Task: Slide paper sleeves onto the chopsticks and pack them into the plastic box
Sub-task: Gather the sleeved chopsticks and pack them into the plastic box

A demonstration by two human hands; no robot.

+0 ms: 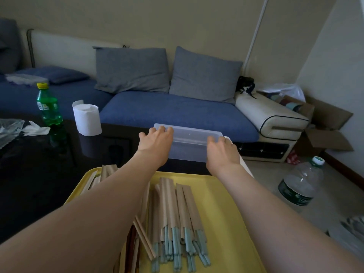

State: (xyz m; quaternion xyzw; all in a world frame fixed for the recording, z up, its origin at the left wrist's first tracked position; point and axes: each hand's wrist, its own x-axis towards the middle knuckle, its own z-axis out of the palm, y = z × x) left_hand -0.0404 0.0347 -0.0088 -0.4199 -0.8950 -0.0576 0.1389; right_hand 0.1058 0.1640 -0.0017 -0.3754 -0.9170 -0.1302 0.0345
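Just beyond the tray of sleeved chopsticks, the box sits with the left hand and right hand curled over its ends, a sensible grip, since it looks light, thin-walled and slippery.

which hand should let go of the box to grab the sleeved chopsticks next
Probably right. Both hands grip the plastic box; the left hand holds its far corner, while the right hand sits nearer, with the sleeved chopsticks lying open beside its forearm; the left forearm overlaps them.
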